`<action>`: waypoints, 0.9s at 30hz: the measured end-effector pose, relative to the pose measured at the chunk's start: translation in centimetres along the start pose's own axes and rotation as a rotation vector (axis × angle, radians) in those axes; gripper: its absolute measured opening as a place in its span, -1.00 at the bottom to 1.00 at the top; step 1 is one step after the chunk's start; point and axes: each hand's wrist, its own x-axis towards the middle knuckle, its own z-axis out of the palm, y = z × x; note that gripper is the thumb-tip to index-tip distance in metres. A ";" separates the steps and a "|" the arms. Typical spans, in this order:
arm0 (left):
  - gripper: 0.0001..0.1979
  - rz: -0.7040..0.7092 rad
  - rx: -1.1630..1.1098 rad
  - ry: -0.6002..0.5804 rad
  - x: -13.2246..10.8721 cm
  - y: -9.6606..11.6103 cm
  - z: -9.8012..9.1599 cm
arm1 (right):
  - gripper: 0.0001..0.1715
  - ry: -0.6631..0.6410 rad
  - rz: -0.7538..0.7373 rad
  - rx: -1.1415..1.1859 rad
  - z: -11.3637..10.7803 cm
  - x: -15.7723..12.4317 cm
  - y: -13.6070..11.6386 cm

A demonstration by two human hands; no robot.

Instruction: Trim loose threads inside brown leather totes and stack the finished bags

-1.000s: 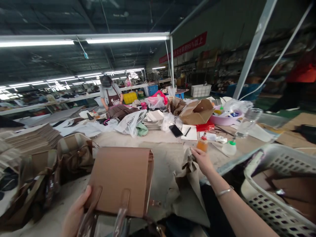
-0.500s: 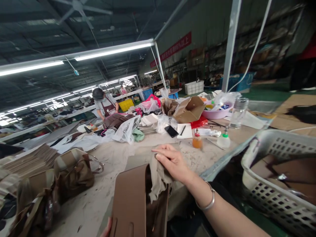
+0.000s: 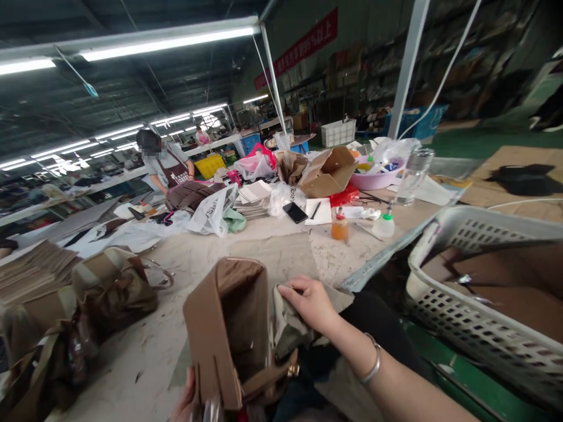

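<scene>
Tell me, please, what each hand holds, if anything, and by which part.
The left hand holds the brown, boxy, leather-look bag by its lower left side; the right hand pinches the crumpled, thin, grey-beige sheet by its upper edge.

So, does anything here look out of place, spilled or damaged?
The cardboard box behind the notepad looks askew, seemingly tilted, and dark specks dirty the tabletop. I see no spill, and no clear damage on the brown bag.
</scene>
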 end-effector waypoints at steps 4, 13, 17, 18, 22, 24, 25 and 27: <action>-0.77 0.174 -0.093 0.010 0.4 -0.1 0.3 | -0.64 -0.006 0.233 0.323 0.8 -0.2 0.3; -0.68 0.214 -0.131 0.045 0.6 -1.4 0.6 | -0.53 -0.016 0.276 0.413 -0.3 0.9 -0.5; -0.67 0.220 -0.106 0.047 0.2 -1.5 0.8 | -0.53 -0.057 0.235 0.280 -0.6 -1.5 -0.7; -0.68 0.223 -0.110 0.057 0.0 -1.5 1.1 | -0.54 -0.057 0.241 0.281 -0.7 -2.0 -0.6; -0.68 0.271 -0.139 0.127 -0.4 -1.5 2.5 | -0.54 -0.109 0.200 0.194 -0.6 -3.4 -0.6; -0.69 0.280 -0.145 0.137 -0.2 -1.4 2.5 | -0.55 -0.162 0.159 0.128 -0.5 -4.2 -0.8; -0.70 0.278 -0.144 0.130 0.0 -1.4 2.3 | -0.54 -0.187 0.133 0.090 -0.6 -4.7 -0.9; -0.72 0.263 -0.135 0.111 0.5 -1.3 1.5 | -0.55 -0.243 0.076 0.007 -0.8 -5.5 -1.0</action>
